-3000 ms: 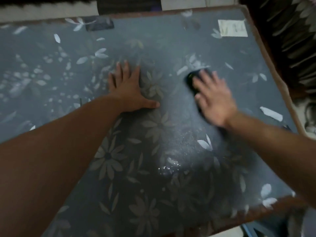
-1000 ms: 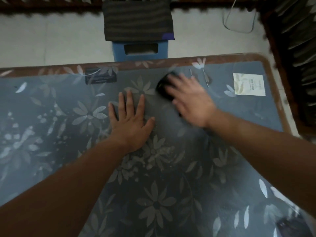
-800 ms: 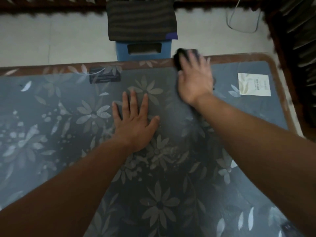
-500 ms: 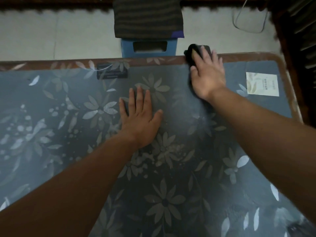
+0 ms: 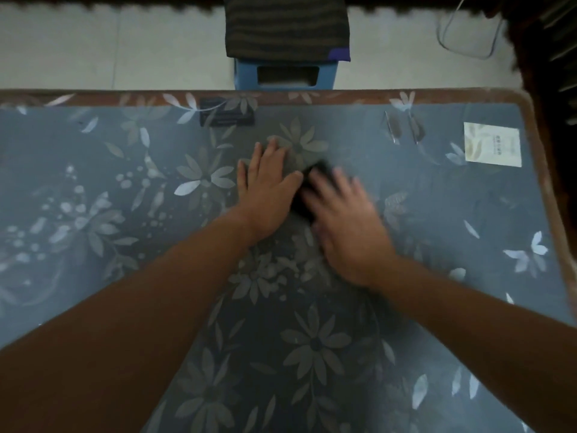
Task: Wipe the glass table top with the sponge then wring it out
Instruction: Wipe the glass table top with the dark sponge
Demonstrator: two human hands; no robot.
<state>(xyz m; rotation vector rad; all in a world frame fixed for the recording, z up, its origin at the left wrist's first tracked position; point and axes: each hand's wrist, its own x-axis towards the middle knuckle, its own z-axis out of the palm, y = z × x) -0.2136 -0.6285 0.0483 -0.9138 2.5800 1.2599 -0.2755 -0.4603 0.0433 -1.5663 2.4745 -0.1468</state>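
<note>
The glass table top point(image 5: 437, 198) bears the left hand point(image 5: 268, 195), flat, fingers straight, holding nothing. Just right of the left hand, the blurred right hand point(image 5: 346, 226) presses outstretched fingers on the dark sponge point(image 5: 302, 205). The sponge is probably soft, light and wet, best wrung round its middle.

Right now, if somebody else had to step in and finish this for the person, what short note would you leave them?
Left hand: flat on the glass, fingers straight, holding nothing.
Right hand: blurred, pressing flat on the dark sponge, close beside the left thumb.
Glass table top: the sponge is near its middle.
Done: wiping is in progress. The picture does not show which areas are already wiped.
Left: finish wiping, then wring the sponge out.
</note>
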